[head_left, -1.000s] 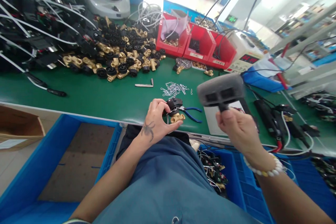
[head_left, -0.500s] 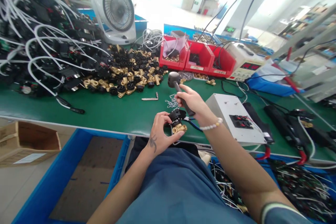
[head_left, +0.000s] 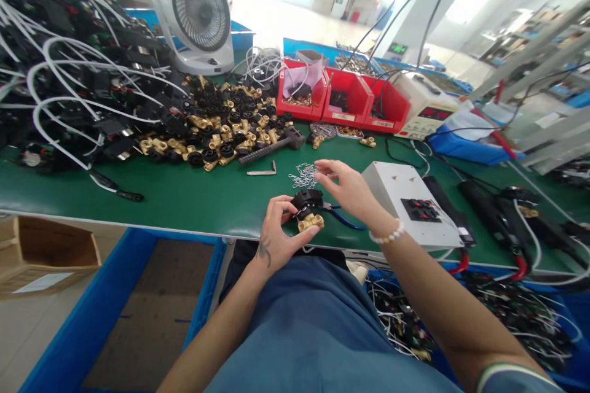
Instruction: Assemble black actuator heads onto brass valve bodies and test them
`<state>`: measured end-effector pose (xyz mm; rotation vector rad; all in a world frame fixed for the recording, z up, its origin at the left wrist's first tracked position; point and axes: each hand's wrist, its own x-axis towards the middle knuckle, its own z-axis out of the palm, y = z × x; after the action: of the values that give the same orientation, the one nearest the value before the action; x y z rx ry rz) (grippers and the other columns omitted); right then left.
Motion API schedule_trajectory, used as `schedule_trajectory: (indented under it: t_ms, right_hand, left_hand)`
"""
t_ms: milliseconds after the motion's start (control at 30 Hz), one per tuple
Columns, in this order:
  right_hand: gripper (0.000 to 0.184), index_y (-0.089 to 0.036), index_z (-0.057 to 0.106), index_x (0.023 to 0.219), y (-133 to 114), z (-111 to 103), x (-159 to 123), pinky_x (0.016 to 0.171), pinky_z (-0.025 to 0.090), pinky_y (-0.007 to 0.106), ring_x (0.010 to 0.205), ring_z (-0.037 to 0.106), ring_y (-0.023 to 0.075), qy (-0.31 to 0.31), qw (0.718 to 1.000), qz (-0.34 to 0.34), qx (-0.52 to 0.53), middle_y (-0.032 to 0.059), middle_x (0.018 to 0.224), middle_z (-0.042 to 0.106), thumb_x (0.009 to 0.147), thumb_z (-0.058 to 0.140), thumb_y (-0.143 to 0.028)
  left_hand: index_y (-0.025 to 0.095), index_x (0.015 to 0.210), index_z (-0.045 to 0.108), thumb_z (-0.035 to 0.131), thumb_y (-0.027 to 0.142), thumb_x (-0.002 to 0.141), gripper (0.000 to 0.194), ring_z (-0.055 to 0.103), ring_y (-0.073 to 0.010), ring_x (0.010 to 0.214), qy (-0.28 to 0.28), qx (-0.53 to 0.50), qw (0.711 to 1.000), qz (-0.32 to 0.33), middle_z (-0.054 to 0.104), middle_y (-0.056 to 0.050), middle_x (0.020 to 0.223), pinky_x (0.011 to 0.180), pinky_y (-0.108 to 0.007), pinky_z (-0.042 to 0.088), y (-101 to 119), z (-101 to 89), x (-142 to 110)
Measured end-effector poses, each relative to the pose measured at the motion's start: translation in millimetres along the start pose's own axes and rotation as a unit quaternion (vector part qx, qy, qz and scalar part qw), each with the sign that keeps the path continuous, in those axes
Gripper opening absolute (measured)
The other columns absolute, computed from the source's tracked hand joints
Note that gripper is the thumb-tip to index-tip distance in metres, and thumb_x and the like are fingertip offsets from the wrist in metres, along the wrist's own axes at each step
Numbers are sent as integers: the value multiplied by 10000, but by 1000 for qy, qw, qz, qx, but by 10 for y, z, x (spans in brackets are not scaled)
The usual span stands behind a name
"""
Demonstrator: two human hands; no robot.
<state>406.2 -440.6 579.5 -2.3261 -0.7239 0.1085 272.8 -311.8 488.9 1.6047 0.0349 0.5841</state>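
My left hand (head_left: 279, 230) grips a brass valve (head_left: 311, 221) with a black cap (head_left: 308, 199), near the front edge of the green bench. Just above and to the right of it, my right hand (head_left: 343, 187) is empty, its fingers apart beside a heap of small wire clips (head_left: 302, 176). Pliers (head_left: 348, 220) with blue handles lie behind the valve, partly hidden under my right hand. A hammer (head_left: 267, 148) rests against the pile of valves, its head toward the right. Close in front of it is an L-shaped metal key (head_left: 262, 172).
Many brass valves (head_left: 225, 135) and black cabled units (head_left: 106, 86) cover the left of the bench (head_left: 207, 206). At the back stand a fan (head_left: 201, 9), red bins (head_left: 343, 104) and a power supply (head_left: 428, 112). A grey box (head_left: 401, 184) sits at right.
The hammer went from raised in my right hand to lowered over the valve, and now lies released by the valve pile. My right hand is back near the clips; my left keeps holding the valve.
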Motion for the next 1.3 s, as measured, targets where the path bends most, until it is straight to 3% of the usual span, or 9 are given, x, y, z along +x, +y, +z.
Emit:
schedule_trajectory:
  t_ms: [133,300,467,600,633,700,800,1000,1300]
  right_hand:
    - [426,-119,699,1244,445,-20,-599,1116,417,616,1277,548,385,8,994,-10,-110,228,1340,623,937,600,-397]
    - [450,-150,696,1311,638,78,-976,1141,379,596,1285,522,375,-2,988,-21,-154,223,1346,614,993,523,-418]
    - [565,-121,736,1208,608,54,-1018,961,497,524,1075,607,352,10,993,11,-120,220,1080,665,991,475,-572]
    - [779,-140,697,1124,433,-144,-991,637,538,335,716,622,197,-30,997,56,37,126,880,662,1040,111,-647]
    - [749,-152,673,1143,364,-208,-988,589,518,308,662,596,170,-49,989,69,118,102,872,658,1033,144,-671]
    - [569,-179,627,1192,218,-321,-982,604,510,282,660,573,139,-50,972,73,219,61,904,648,977,451,-675]
    - [449,-202,609,1211,64,-370,-945,754,535,301,783,603,148,7,988,22,152,41,971,645,857,735,-447]
    - [486,-198,591,1261,77,-107,-768,983,531,418,1097,636,248,-36,992,-14,118,100,1221,660,819,734,-340]
    - [524,-214,584,1228,47,-42,-739,918,533,378,1017,630,231,-41,993,-4,115,84,1208,660,817,787,-468]
  left_hand:
    - [214,973,551,835,355,732,398,616,-224,1116,13,-3,1000,7,561,-84,1167,867,-361,606,0,10,-14]
    - [221,968,545,835,332,712,403,619,-215,1117,2,16,1000,20,567,-70,1159,871,-352,601,23,20,-4]
    - [222,985,538,823,330,728,398,612,-213,1139,-9,44,999,27,558,-72,1179,882,-352,599,37,28,-7]
    - [218,957,535,831,332,719,396,617,-221,1134,-14,63,997,31,559,-74,1176,870,-353,603,53,30,-12]
    - [217,951,533,835,332,716,399,618,-223,1131,-14,68,997,31,561,-75,1174,862,-352,603,61,32,-14]
    - [216,945,532,839,331,713,402,622,-224,1114,-15,74,997,29,565,-76,1165,838,-345,603,84,38,-24]
    - [215,945,531,845,332,718,405,622,-225,1105,-31,85,995,37,568,-80,1165,813,-337,606,124,51,-54]
    - [231,960,528,875,355,718,442,603,-256,1157,-64,156,982,87,584,-94,1194,877,-401,588,154,50,-102]
    - [235,938,514,859,381,734,427,575,-264,1128,-68,176,978,92,553,-84,1173,892,-429,576,175,43,-95]
